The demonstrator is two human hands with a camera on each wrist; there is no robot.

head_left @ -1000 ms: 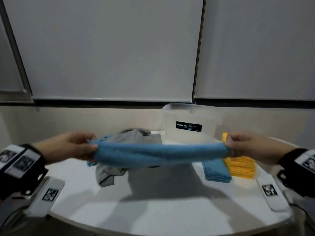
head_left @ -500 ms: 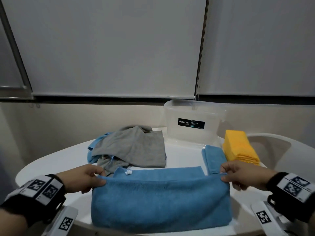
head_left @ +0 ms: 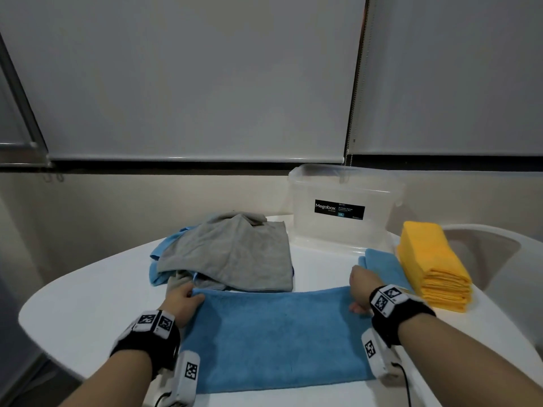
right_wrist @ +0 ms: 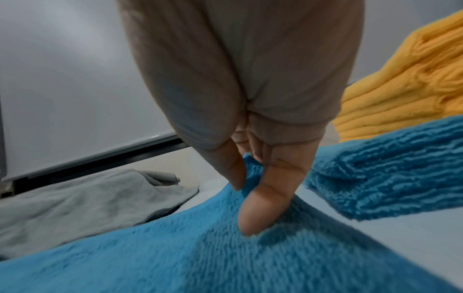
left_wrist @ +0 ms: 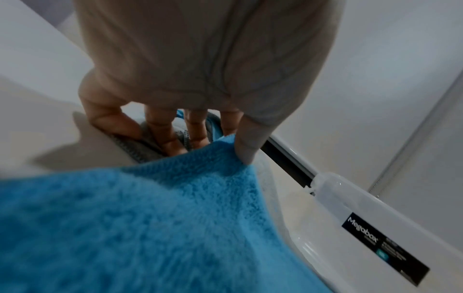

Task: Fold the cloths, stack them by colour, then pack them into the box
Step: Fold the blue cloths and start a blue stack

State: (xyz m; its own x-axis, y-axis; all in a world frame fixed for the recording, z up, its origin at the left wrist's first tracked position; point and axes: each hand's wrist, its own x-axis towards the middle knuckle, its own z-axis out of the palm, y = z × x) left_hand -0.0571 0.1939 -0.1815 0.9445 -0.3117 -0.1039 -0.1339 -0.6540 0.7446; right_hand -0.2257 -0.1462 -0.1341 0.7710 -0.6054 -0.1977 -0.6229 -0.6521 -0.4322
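You are holding the blue cloth point(head_left: 279, 336) flat on the white table point(head_left: 88, 304), lying in a wide band in front of you. Your left hand point(head_left: 183, 302) is pinching its far left corner, thumb on top and fingers curled under the edge. Your right hand point(head_left: 362, 289) is pinching the far right corner between thumb and fingers in the same way. Just beyond the cloth, a loose grey cloth point(head_left: 232, 254) is lying over other blue cloths. A folded blue cloth point(head_left: 382, 265) is sitting beside your right hand, with the stack of folded yellow cloths point(head_left: 432, 265) touching its right side. The clear box point(head_left: 343, 207) is standing at the back of the table, open on top.
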